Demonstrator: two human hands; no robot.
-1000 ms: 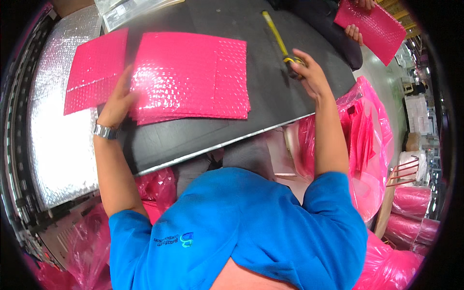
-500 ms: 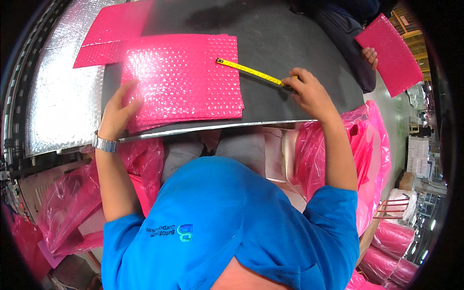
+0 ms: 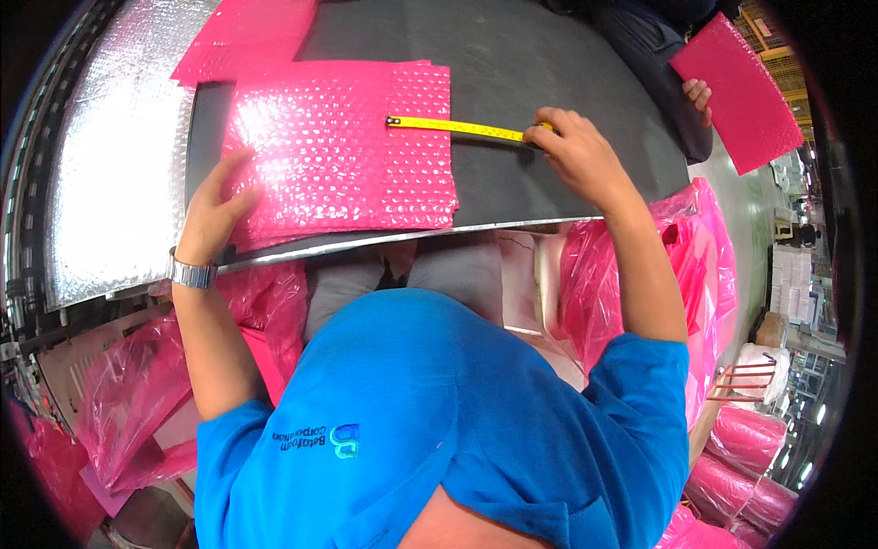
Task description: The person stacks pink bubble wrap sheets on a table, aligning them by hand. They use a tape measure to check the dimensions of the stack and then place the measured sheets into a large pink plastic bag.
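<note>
A stack of pink bubble-wrap bags (image 3: 315, 151) lies on the dark tabletop, with a strip of large bubbles along its right side. My left hand (image 3: 216, 215) rests on the stack's left edge, thumb and fingers apart. My right hand (image 3: 581, 156), to the right of the stack, is closed around a tape measure; its case is mostly hidden by my fingers. The yellow blade (image 3: 466, 129) runs out leftward over the bags, its hooked end at the inner border of the large-bubble strip.
More pink bubble wrap (image 3: 247, 41) lies at the back left, near a silvery bubble sheet (image 3: 119, 165). At the far right a co-worker's hand (image 3: 698, 98) holds a pink sheet (image 3: 745, 96). Pink plastic bags (image 3: 690, 274) flank me below the metal table edge (image 3: 366, 243).
The tape's hooked end has moved left, to the strip's inner border, and the blade lies more level. My right hand has shifted slightly up and left. The back-left pink wrap has moved farther back.
</note>
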